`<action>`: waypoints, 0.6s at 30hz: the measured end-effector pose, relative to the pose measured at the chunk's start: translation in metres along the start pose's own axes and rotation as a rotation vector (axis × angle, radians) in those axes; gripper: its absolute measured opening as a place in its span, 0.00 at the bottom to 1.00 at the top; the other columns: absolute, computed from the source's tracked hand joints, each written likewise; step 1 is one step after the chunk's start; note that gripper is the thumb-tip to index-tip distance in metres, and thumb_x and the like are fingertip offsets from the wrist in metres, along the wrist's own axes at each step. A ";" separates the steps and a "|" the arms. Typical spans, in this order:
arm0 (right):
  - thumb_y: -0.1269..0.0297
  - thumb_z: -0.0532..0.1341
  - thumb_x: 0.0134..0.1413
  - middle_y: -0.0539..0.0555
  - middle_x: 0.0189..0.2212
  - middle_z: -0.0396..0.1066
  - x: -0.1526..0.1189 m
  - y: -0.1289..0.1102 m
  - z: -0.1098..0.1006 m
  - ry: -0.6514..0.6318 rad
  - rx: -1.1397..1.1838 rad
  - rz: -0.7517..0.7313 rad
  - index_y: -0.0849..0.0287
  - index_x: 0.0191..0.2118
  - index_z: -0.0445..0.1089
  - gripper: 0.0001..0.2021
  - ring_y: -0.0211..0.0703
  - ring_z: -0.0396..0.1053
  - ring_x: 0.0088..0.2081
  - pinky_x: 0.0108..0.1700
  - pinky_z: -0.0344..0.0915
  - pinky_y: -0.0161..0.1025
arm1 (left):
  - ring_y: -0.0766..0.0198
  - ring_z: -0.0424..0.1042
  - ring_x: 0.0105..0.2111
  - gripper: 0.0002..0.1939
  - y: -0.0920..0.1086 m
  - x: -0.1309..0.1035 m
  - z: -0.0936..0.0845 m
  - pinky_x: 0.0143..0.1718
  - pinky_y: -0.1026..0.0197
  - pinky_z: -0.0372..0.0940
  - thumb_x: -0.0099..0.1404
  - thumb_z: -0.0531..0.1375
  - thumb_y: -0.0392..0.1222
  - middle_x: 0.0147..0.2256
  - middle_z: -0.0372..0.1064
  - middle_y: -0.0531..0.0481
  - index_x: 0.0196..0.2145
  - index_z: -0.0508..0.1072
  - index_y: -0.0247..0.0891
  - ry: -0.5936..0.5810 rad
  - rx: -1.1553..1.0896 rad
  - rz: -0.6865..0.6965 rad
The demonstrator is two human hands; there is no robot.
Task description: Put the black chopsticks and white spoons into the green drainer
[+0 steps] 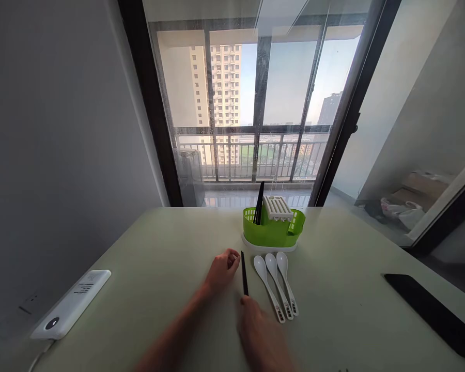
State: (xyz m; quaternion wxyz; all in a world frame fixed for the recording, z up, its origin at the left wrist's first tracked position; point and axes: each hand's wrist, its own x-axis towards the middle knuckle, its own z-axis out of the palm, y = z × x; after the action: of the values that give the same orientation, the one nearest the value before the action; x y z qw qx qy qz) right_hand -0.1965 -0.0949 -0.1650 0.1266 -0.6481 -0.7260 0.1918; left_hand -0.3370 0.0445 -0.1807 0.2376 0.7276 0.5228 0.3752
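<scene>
My right hand (pixel 259 328), partly blurred, grips the near end of black chopsticks (pixel 244 274), which point away from me; how many are in it I cannot tell. To their left, near the far tips, is my left hand (pixel 222 268), its fingers curled in and nothing visible in them. Right of the chopsticks lie three white spoons, a left one (pixel 269 289), a middle one (pixel 279 284) and a right one (pixel 289 284), bowls facing away from me. Behind them stands a green cutlery holder (pixel 269 235) on a white base, with more black chopsticks (pixel 259 204) upright in its left compartment.
A white power strip (pixel 75 299) with a cord lies at the table's left side. Toward the right edge is a flat black object (pixel 430 312). The pale table (pixel 333 289) reaches to a glass sliding door (pixel 259 103), with a grey wall (pixel 62 129) on the left.
</scene>
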 end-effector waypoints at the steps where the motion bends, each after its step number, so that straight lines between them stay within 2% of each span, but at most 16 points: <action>1: 0.79 0.49 0.64 0.57 0.47 0.80 0.000 0.000 -0.001 0.002 0.000 0.003 0.55 0.60 0.70 0.24 0.53 0.81 0.43 0.34 0.69 0.38 | 0.65 0.67 0.26 0.14 0.000 0.000 0.000 0.32 0.63 0.61 0.70 0.56 0.51 0.26 0.70 0.54 0.39 0.74 0.39 -0.005 0.005 0.002; 8: 0.78 0.51 0.64 0.56 0.43 0.81 0.003 0.009 0.012 0.066 0.018 -0.050 0.55 0.53 0.71 0.19 0.51 0.81 0.39 0.30 0.63 0.36 | 0.65 0.68 0.26 0.12 -0.003 -0.001 0.001 0.33 0.63 0.62 0.70 0.56 0.49 0.26 0.71 0.54 0.38 0.75 0.40 -0.056 0.060 0.030; 13: 0.76 0.50 0.64 0.56 0.41 0.81 0.004 0.017 0.021 0.135 0.064 -0.097 0.56 0.53 0.70 0.18 0.50 0.81 0.36 0.29 0.60 0.36 | 0.65 0.68 0.27 0.08 0.000 -0.004 0.002 0.38 0.62 0.62 0.68 0.58 0.45 0.27 0.73 0.54 0.37 0.75 0.40 -0.087 0.117 0.058; 18: 0.75 0.49 0.65 0.55 0.37 0.81 0.004 0.022 0.024 0.148 0.115 -0.072 0.57 0.51 0.69 0.16 0.50 0.80 0.36 0.29 0.58 0.37 | 0.64 0.67 0.28 0.13 0.001 -0.005 0.001 0.42 0.60 0.60 0.70 0.58 0.49 0.27 0.72 0.53 0.32 0.74 0.40 -0.110 0.160 0.077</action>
State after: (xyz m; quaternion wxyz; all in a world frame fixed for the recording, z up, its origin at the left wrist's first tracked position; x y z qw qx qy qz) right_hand -0.1878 -0.0918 -0.1967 0.2236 -0.6255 -0.7254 0.1802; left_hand -0.3361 0.0394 -0.1817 0.1924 0.7835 0.5088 0.3003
